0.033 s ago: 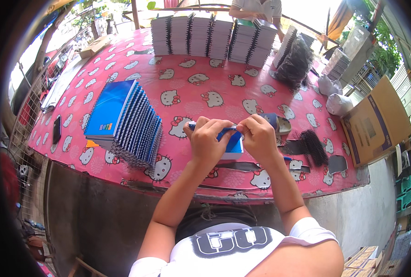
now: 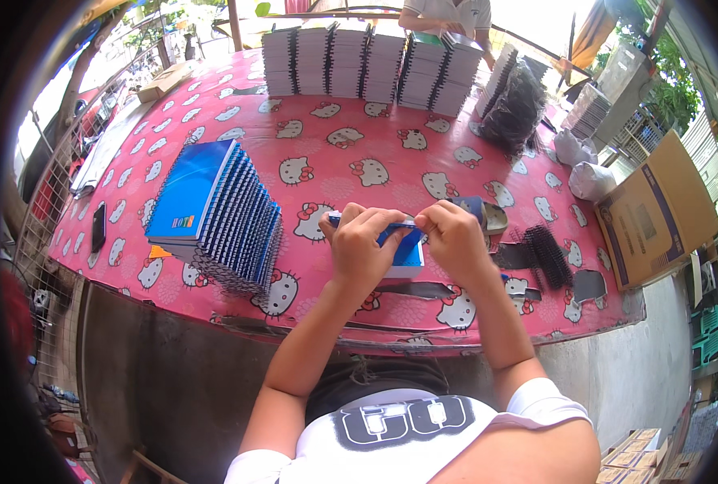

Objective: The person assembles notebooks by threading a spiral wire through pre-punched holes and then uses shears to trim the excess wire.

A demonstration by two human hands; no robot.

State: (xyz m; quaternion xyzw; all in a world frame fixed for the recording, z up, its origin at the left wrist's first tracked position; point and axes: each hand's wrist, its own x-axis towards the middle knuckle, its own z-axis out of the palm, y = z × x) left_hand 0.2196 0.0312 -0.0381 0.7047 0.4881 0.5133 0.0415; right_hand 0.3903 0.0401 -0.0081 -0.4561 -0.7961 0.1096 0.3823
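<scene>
A blue-covered notebook (image 2: 410, 252) with a white page block lies on the table right in front of me, partly hidden by my hands. My left hand (image 2: 364, 242) is closed over its far edge, fingers on top and thumb along the cover. At the right end of that same edge, the fingertips of my right hand (image 2: 449, 235) are pinched together; what they hold is too small to make out. To the left rises a tall stack of blue spiral notebooks (image 2: 213, 211), their coils facing sideways.
Several stacks of coil-bound books (image 2: 347, 64) line the table's far side, where another person (image 2: 447, 16) stands. Black plastic coils (image 2: 548, 258) lie to my right, near a slipper (image 2: 494, 218). A cardboard box (image 2: 657, 214) leans at the right edge; a phone (image 2: 99, 226) rests far left.
My right hand and wrist have shifted very slightly to the right, with the fingertips still at the notebook's edge. My left hand and the notebook look the same.
</scene>
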